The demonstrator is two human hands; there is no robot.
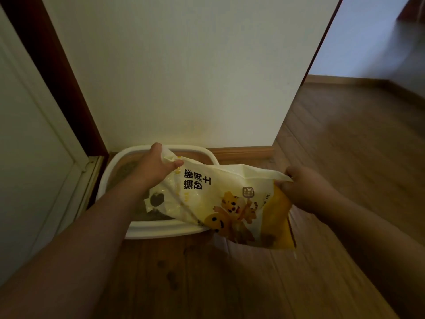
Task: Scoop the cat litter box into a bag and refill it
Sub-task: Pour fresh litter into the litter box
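Meanwhile both hands [156,165] [303,187] grip the litter bag [220,199] above the wall-side litter box [161,230].

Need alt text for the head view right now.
Two bare hands hold a cream-and-yellow plastic cat litter bag tilted over a white plastic litter box against the wall: left hand grips one end, right hand the other.

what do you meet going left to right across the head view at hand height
white door → litter box → left hand → litter bag → right hand → wooden floor
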